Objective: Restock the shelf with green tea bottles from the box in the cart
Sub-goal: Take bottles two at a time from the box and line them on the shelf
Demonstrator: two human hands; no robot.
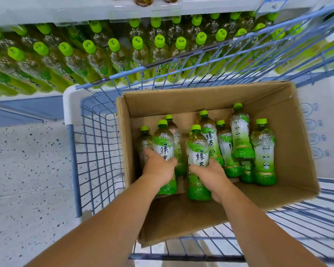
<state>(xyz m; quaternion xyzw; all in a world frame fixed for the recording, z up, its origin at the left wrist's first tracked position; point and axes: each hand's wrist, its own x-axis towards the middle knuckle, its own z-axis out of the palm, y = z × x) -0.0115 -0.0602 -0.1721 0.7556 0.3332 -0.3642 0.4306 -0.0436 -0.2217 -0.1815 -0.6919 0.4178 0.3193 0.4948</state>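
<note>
Left hand (159, 167) and right hand (210, 175) bare. Forearms (112, 218) behind the hands bare too, uncovered down to the lower edge of view. Any sleeve is past that edge, unseen.

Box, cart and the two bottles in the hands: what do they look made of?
Box: matte brown cardboard, folded flaps. Cart: likely blue-coated metal wire, thin grid. Left bottle and right bottle, gripped by the left hand and right hand: probably clear glossy plastic, since tea shows through; printed film labels.
</note>
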